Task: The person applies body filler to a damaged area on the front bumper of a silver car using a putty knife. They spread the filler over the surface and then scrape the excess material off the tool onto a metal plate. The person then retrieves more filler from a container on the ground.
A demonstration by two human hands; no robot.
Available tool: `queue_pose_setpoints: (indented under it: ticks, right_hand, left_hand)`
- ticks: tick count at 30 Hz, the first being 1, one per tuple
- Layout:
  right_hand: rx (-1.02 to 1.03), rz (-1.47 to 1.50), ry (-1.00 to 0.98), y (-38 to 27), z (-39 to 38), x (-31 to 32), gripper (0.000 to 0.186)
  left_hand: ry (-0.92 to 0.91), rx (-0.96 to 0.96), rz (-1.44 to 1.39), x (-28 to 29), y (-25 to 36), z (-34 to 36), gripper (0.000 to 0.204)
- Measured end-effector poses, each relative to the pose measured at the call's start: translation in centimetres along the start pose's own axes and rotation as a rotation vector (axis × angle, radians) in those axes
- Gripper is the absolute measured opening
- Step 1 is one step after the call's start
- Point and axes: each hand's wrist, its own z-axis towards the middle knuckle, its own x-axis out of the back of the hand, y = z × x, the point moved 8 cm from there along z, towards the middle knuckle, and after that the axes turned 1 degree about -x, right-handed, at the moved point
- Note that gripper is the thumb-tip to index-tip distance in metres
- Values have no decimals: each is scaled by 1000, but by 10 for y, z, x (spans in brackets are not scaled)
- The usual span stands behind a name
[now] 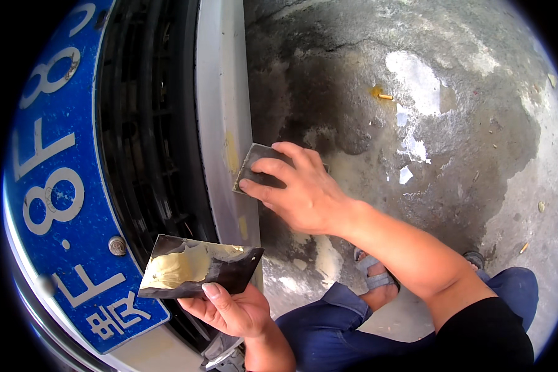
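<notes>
My right hand (297,192) grips a thin dark square spreader (258,177), its fingers across the blade. The blade's left edge is at the silver bumper strip (217,87), beside pale yellow patches on that strip; whether it touches the metal I cannot tell. Lower down, my left hand (226,313) holds a dark flat board (229,273) with a smeared lump of cream-yellow putty (170,270) on it, thumb at the board's lower edge. The board is in front of the strip and a black slatted grille (142,93).
A blue licence plate (74,149) with white characters fills the left side. Stained concrete floor (477,155) spreads to the right, with white scraps (406,175) and small orange butts (385,97) on it. My bent legs in blue trousers (316,335) and sandalled feet (378,279) are below.
</notes>
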Motion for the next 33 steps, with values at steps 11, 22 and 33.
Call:
queue_pose_setpoints:
  ticks: [11, 22, 33]
  right_hand:
    - [-80, 62, 50, 8, 28, 9, 41]
    - [-121, 81, 83, 29, 24, 23, 39]
    - [-153, 118, -34, 10, 14, 3, 39]
  left_hand:
    - [1, -2, 36, 5, -2, -5, 48]
    - [-1, -2, -2, -4, 1, -2, 50]
    - [-23, 27, 12, 0, -5, 0, 48]
